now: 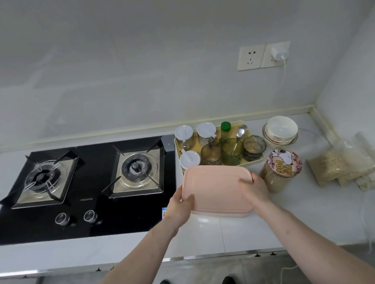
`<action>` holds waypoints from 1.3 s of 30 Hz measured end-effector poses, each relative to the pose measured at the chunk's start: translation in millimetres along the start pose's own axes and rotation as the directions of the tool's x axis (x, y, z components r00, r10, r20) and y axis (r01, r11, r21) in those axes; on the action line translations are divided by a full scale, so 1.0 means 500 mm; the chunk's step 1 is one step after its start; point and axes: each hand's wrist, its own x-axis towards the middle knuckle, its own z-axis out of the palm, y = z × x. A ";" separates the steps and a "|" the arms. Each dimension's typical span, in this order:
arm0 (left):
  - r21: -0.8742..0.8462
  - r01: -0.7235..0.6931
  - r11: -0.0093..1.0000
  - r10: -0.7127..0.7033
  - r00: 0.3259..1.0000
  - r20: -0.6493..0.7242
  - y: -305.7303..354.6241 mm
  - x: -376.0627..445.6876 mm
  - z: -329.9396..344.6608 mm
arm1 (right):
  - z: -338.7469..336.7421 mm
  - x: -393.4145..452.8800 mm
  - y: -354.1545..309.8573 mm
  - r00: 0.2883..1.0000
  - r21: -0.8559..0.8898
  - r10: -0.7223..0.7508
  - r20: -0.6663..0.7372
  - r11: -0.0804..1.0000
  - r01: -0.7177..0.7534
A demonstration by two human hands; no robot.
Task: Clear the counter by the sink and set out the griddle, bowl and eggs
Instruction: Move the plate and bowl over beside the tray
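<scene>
A pink lidded plastic container (217, 189) is held just above the white counter (307, 217), right of the stove. My left hand (180, 209) grips its left edge, thumb on the lid. My right hand (256, 191) grips its right edge, thumb on top. White bowls (281, 130) are stacked on a plate at the back right. No griddle, eggs or sink are in view.
A black two-burner gas stove (82, 189) fills the left. Behind the container, a yellow tray (246, 162) holds jars, glasses, a spoon and a green-capped bottle. A cartoon-lidded jar (281, 171) stands right of it. Bagged food (343, 166) lies by the corner. A wall socket (263, 56) has a charger.
</scene>
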 end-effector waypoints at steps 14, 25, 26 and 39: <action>0.003 -0.068 0.998 0.068 0.997 0.024 -0.014 -0.037 -0.092 | -0.006 -0.117 -0.049 0.923 -0.095 -0.342 -0.178 0.939 0.330; 0.146 -0.266 0.953 0.303 0.858 -0.414 -0.165 -0.269 -0.491 | 0.293 -0.393 -0.275 0.589 0.086 -0.595 0.547 0.740 0.667; 0.147 -0.260 0.954 0.299 0.829 -0.472 -0.189 -0.299 -0.533 | 0.336 -0.426 -0.295 0.533 0.106 -0.602 0.595 0.715 0.691; -0.066 -0.188 0.980 0.025 0.445 -0.895 -0.442 -0.628 -0.781 | 0.683 -0.809 -0.425 -0.054 0.337 -0.491 0.870 0.511 0.791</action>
